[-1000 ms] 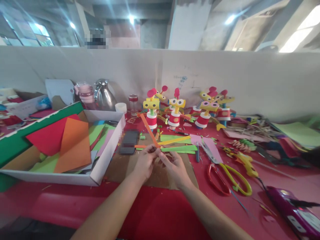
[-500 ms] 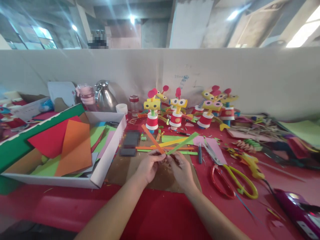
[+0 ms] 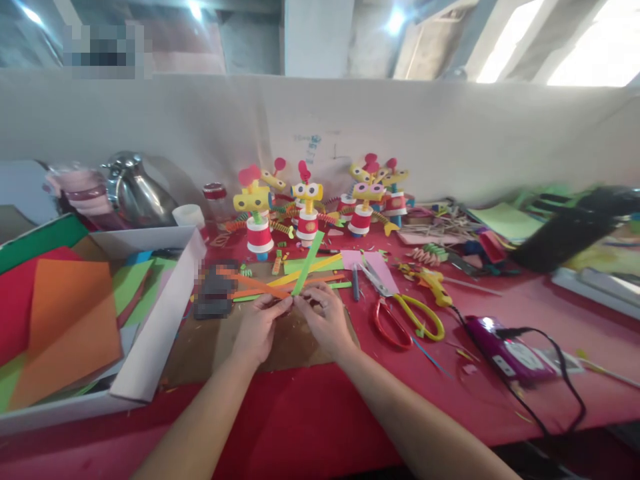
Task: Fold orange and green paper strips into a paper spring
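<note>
My left hand (image 3: 261,325) is closed in a pinch where an orange paper strip (image 3: 257,285) meets a green paper strip (image 3: 309,261). Close against it, my right hand (image 3: 326,319) pinches the same joint from the green strip's side. The orange strip slants out low to the left, while the green one stands up steeply; their lower ends are hidden by my fingertips. Both hands are above a brown board (image 3: 215,357). Behind the fingers lie more strips, among them a yellow paper strip (image 3: 327,263).
Several paper-cup figures (image 3: 259,233) stand along the back. At left is a white box (image 3: 155,327) of coloured paper. To the right lie scissors (image 3: 393,320), a yellow glue gun (image 3: 436,285) and a purple corded device (image 3: 510,350). A dark phone-like object (image 3: 215,293) is left of my hands.
My view has turned to the right, so everything sits further left. In my fingers the orange strip has tipped lower to the left and the green strip has swung more upright.
</note>
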Demonstrator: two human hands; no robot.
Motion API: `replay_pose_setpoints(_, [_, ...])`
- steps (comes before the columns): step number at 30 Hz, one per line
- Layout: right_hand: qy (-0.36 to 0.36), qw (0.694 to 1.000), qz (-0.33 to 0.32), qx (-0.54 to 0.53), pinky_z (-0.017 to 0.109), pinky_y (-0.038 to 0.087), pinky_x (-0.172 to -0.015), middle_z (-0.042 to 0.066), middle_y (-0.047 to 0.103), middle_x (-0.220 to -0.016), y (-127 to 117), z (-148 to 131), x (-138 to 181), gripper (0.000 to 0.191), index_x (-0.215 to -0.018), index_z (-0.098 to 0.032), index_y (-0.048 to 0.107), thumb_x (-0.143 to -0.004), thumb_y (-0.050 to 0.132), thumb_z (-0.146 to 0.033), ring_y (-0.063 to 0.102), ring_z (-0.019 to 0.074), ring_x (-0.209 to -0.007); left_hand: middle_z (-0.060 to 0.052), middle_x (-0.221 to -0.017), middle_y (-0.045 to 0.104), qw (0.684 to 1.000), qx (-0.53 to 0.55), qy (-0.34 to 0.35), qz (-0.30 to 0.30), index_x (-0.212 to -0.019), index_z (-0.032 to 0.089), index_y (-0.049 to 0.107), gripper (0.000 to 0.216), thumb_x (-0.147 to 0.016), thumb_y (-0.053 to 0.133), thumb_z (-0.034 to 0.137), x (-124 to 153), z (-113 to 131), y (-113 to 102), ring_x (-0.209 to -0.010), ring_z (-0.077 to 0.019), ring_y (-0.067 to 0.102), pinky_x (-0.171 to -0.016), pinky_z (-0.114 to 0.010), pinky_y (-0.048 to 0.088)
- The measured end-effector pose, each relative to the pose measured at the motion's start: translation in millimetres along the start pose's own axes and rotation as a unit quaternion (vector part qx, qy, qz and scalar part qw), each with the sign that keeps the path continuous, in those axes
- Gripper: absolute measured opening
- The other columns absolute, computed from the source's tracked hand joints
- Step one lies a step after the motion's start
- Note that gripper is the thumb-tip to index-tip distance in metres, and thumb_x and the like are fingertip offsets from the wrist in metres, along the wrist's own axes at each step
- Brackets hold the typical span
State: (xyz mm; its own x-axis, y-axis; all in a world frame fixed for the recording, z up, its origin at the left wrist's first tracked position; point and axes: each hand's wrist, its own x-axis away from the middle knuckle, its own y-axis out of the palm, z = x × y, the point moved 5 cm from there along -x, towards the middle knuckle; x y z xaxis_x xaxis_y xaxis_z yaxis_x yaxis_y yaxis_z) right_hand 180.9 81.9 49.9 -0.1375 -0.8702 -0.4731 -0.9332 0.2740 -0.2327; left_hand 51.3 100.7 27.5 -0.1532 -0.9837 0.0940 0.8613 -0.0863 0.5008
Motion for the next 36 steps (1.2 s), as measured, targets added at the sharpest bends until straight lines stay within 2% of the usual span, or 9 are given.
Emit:
replay_pose_setpoints(7, [-0.068,0.997,-0.012,0.026,0.033,0.048,-0.079,0.006,0.060,-0.084,-3,-6,-2,0.013,-0.072,-0.022,0.059,-0.082,0.054,-0.015,0.058,0.0203,-0.085,-0.004,-0.081,0.074,1.000,-0.002,0.009,-0.029,-0.080,0.016,0.077,0.022,-0.060,0.083,0.020,2,-3,4,-0.080,-0.0162,0.065,-0.079,-0.029,0.049])
replay_pose_setpoints(13, [0.024,0.997,-0.035,-0.063,0.032,0.050,-0.076,0.003,0.064,-0.079,-1,-4,-3,0.014,-0.071,-0.022,0.065,-0.083,0.059,-0.026,0.062,0.0186,-0.081,-0.003,-0.072,0.072,0.999,0.040,0.006,-0.003,-0.077,0.014,0.076,0.015,-0.063,0.080,0.014,-1,-3,0,-0.068,-0.0116,0.064,-0.067,-0.022,0.050])
replay_pose_setpoints(15, [0.065,0.990,-0.054,-0.109,0.031,0.051,-0.075,0.004,0.067,-0.081,2,-1,-3,0.009,-0.080,-0.021,0.068,-0.080,0.064,-0.029,0.064,0.0186,-0.080,-0.002,-0.069,0.071,0.997,0.075,-0.010,0.013,-0.072,0.013,0.074,0.013,-0.061,0.080,0.012,-2,-3,-2,-0.066,-0.0105,0.064,-0.065,-0.021,0.051])
replay_pose_setpoints(17, [0.083,0.984,-0.057,-0.144,0.031,0.052,-0.073,0.003,0.068,-0.084,3,2,-3,0.022,-0.096,-0.022,0.067,-0.076,0.069,-0.029,0.065,0.0183,-0.079,-0.002,-0.070,0.072,0.993,0.112,-0.027,0.027,-0.067,0.013,0.072,0.014,-0.058,0.081,0.009,-2,-2,-4,-0.067,-0.0107,0.065,-0.066,-0.021,0.053])
replay_pose_setpoints(20, [0.040,0.988,-0.055,-0.136,0.030,0.052,-0.071,0.001,0.066,-0.082,2,0,-4,0.036,-0.108,-0.024,0.063,-0.073,0.072,-0.024,0.064,0.0168,-0.075,-0.001,-0.069,0.072,0.988,0.139,-0.051,0.036,-0.066,0.013,0.070,0.016,-0.056,0.082,0.007,-1,-2,-3,-0.065,-0.0106,0.065,-0.064,-0.021,0.054])
replay_pose_setpoints(24, [-0.049,0.998,-0.035,-0.033,0.031,0.052,-0.070,0.002,0.064,-0.082,-3,-8,-3,0.018,-0.093,-0.024,0.071,-0.076,0.073,-0.024,0.061,0.0165,-0.073,0.000,-0.066,0.069,0.986,0.144,-0.082,0.031,-0.067,0.013,0.069,0.017,-0.057,0.081,0.008,2,-3,0,-0.058,-0.0094,0.063,-0.059,-0.020,0.053])
replay_pose_setpoints(27, [-0.082,0.996,-0.015,-0.011,0.032,0.052,-0.073,0.003,0.064,-0.086,-6,-11,-2,0.012,-0.089,-0.025,0.072,-0.079,0.069,-0.022,0.062,0.0173,-0.076,-0.001,-0.068,0.069,0.986,0.137,-0.086,0.026,-0.067,0.013,0.068,0.017,-0.058,0.080,0.008,4,-3,2,-0.060,-0.0090,0.063,-0.060,-0.020,0.053])
replay_pose_setpoints(32, [-0.097,0.995,-0.016,-0.017,0.032,0.052,-0.076,0.004,0.066,-0.086,-5,-12,0,0.018,-0.086,-0.026,0.072,-0.081,0.059,-0.014,0.062,0.0181,-0.081,-0.001,-0.067,0.069,0.989,0.121,-0.082,0.025,-0.072,0.013,0.070,0.018,-0.059,0.082,0.010,5,-6,0,-0.061,-0.0088,0.063,-0.061,-0.019,0.051])
replay_pose_setpoints(36, [-0.060,0.997,-0.021,-0.043,0.032,0.052,-0.075,0.003,0.064,-0.084,-4,-10,-2,0.011,-0.082,-0.025,0.071,-0.079,0.063,-0.017,0.062,0.0176,-0.078,0.000,-0.067,0.069,0.993,0.095,-0.052,0.037,-0.072,0.014,0.071,0.019,-0.057,0.083,0.012,3,-5,-4,-0.060,-0.0081,0.061,-0.059,-0.019,0.048])
